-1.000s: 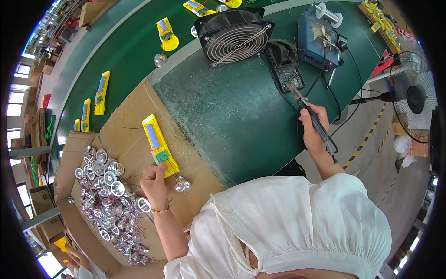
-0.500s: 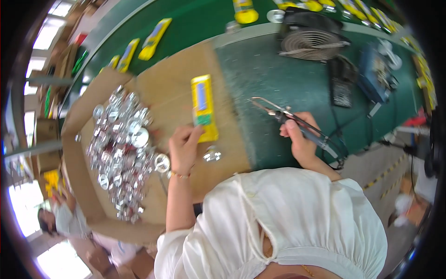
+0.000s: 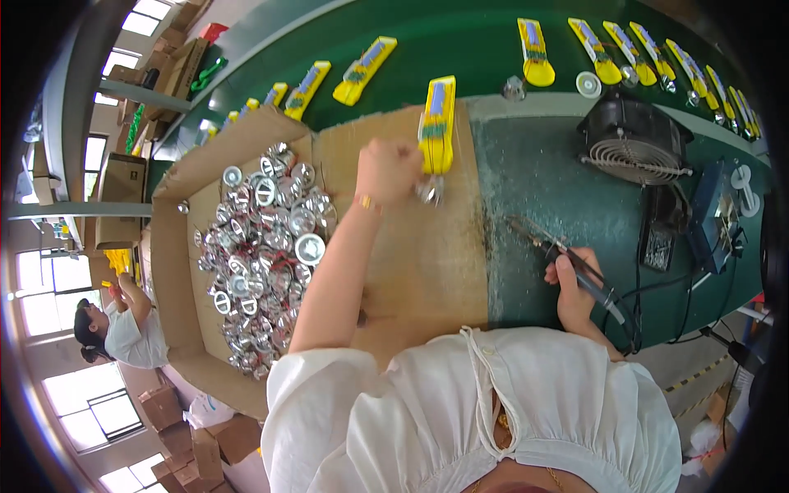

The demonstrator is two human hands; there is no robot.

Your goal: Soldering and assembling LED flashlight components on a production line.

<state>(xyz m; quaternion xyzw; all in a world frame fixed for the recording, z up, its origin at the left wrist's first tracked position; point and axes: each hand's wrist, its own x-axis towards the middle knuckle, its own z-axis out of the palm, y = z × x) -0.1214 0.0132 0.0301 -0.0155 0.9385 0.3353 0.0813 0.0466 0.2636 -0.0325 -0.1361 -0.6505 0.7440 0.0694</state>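
My left hand is closed at the left edge of a yellow flashlight housing; its fingertips are partly hidden. Inside the housing lie a blue-violet battery and a green circuit board. A silver reflector cup sits at its near end. The housing reaches across the far edge of a flat cardboard sheet. In my right hand is a soldering iron with a thin metal guide along it, its tip pointing far left over the green bench, apart from the housing.
An open cardboard box at left holds a heap of silver reflector cups. Several yellow housings line the green belt behind. On the right stand a black fan and a blue metal box. Another person is at far left.
My left hand and the yellow housing with its reflector cup have moved away from me, toward the belt. My right hand still holds the soldering iron. The whole view has shifted.
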